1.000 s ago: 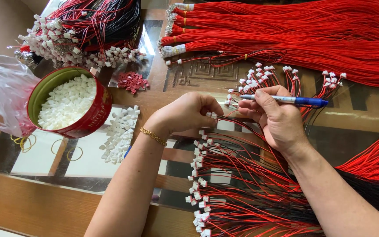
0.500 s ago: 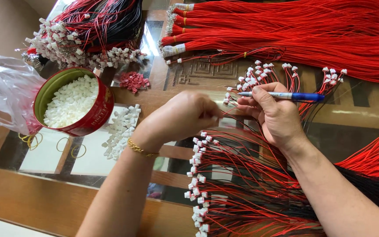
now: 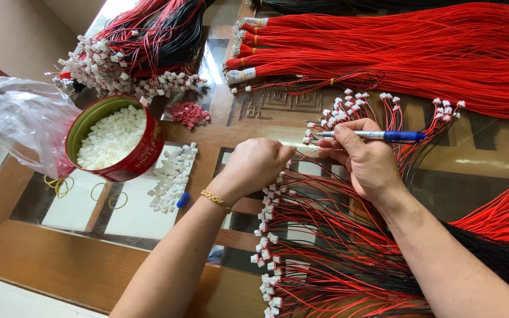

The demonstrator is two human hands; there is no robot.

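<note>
Two forearms: both rise from the bottom edge, cut off below the elbow; the left one wears a gold bracelet (image 3: 215,200).
Nearest wires: a fan of red and black wires (image 3: 337,253) with white plug ends fills the lower centre and runs off the bottom edge; where the strands end is hidden under the right forearm.
Left hand (image 3: 253,166): at mid-frame, curled knuckles-up just over that fan, fingers pressed together and tucked under; whatever they pinch is hidden by the back of the hand.
Right hand (image 3: 365,160): just right of the left one, fingers closed on a blue pen (image 3: 378,136) lying level, its tip pointing left; the lower fingers also seem to pinch wires, hard to make out.
Loose plugs: a small heap of white connectors (image 3: 171,176) lies on the glass table (image 3: 119,218), left of centre.
Tin: a red round tin (image 3: 116,139) of white connectors stands tilted at left, against a clear plastic bag (image 3: 22,126).
Red bits: a small pile of red pieces (image 3: 191,113) sits above the heap.
Far bundles: a tied bundle of red and black wires (image 3: 136,50) in the upper left, long red wire bundles (image 3: 396,50) across the upper right, both cut off by the frame.
</note>
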